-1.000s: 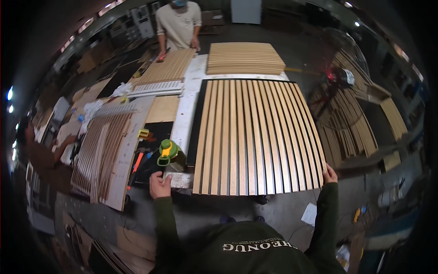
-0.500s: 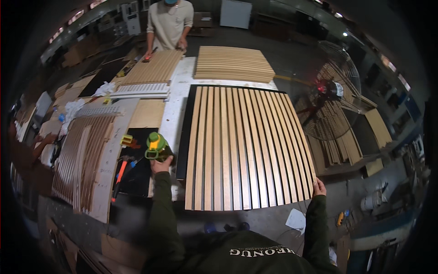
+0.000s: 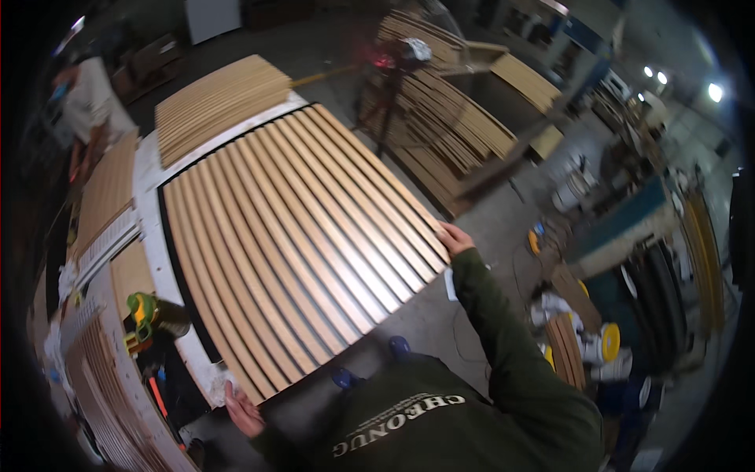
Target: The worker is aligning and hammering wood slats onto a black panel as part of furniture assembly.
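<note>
A large slatted wood panel (image 3: pixel 295 244), pale strips with dark gaps between, lies on the white-topped table (image 3: pixel 161 259) before me. My right hand (image 3: pixel 454 238) grips the panel's right edge near its front corner. Beside the front left corner is my left hand (image 3: pixel 244 411), its fingers apart. A pale, crumpled-looking patch (image 3: pixel 220 385) lies by those fingertips; blur hides what it is. A bottle (image 3: pixel 167 316) with a green and yellow top stands on the table left of the panel, clear of my hand.
Stacked slatted panels (image 3: pixel 220 102) lie beyond mine. A co-worker (image 3: pixel 94 110) stands at the far left by another panel (image 3: pixel 108 189). An orange-handled tool (image 3: pixel 159 396) lies near the left. A fan (image 3: pixel 401 59) and piled boards (image 3: pixel 456 118) occupy the far right floor.
My left hand has let go of the bottle and moved to the panel's front left corner. The view has swung right. My right hand stays on the panel's edge.
</note>
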